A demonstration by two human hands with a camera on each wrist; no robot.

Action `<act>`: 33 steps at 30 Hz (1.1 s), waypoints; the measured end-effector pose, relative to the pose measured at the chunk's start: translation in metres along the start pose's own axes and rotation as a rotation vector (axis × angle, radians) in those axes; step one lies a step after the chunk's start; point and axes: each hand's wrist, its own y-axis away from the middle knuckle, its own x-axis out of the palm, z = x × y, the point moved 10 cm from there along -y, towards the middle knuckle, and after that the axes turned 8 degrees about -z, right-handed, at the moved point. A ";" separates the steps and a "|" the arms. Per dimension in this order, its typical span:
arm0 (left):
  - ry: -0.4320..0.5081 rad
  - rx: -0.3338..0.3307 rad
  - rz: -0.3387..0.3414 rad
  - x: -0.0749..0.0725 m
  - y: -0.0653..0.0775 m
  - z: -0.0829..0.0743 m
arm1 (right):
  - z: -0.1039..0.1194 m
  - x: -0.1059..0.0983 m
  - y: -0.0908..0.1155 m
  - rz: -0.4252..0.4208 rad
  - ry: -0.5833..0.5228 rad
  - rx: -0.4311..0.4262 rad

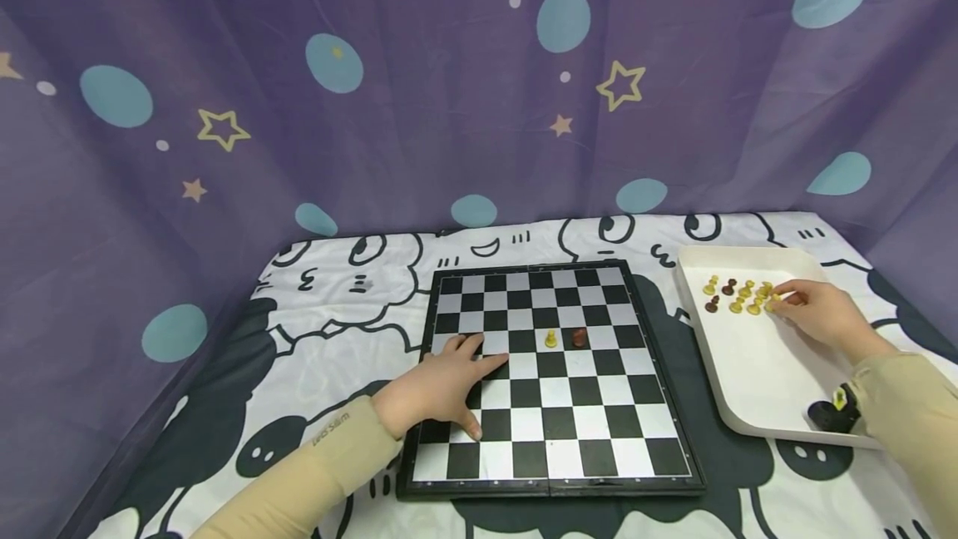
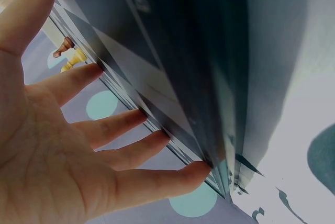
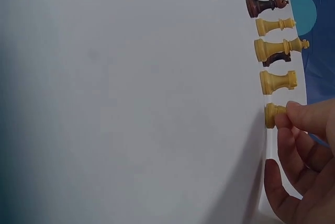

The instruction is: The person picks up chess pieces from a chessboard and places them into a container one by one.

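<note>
My left hand [image 1: 445, 381] rests on the left side of a black-and-white chessboard [image 1: 591, 422], fingers spread and fingertips touching it. A yellow chess piece [image 1: 550, 339] and a dark brown chess piece [image 1: 580, 338] stand side by side near the board's middle, beyond that hand. Over at the white tray [image 1: 756, 373], my right hand [image 1: 819, 314] pinches a yellow chess piece [image 3: 271, 115] between thumb and fingers; its top is hidden by them. Beside it in the right wrist view stand a yellow rook [image 3: 277, 81], a yellow king [image 3: 269, 49] and a dark bishop [image 3: 259, 6].
Several yellow and brown pieces stand grouped in the tray's far part. The tray's raised rim lies right of the board. A black-and-white cartoon cloth [image 1: 337, 306] covers the table, and a purple curtain [image 1: 419, 123] hangs behind it.
</note>
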 end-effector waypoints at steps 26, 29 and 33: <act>-0.010 -0.002 0.005 -0.001 -0.001 0.000 | -0.002 -0.007 0.004 0.031 -0.022 0.039; -0.011 0.000 0.004 0.000 -0.001 0.000 | 0.001 -0.011 0.004 0.016 -0.018 0.022; -0.006 -0.004 0.008 0.000 0.000 0.000 | 0.007 -0.018 0.003 -0.007 -0.008 -0.007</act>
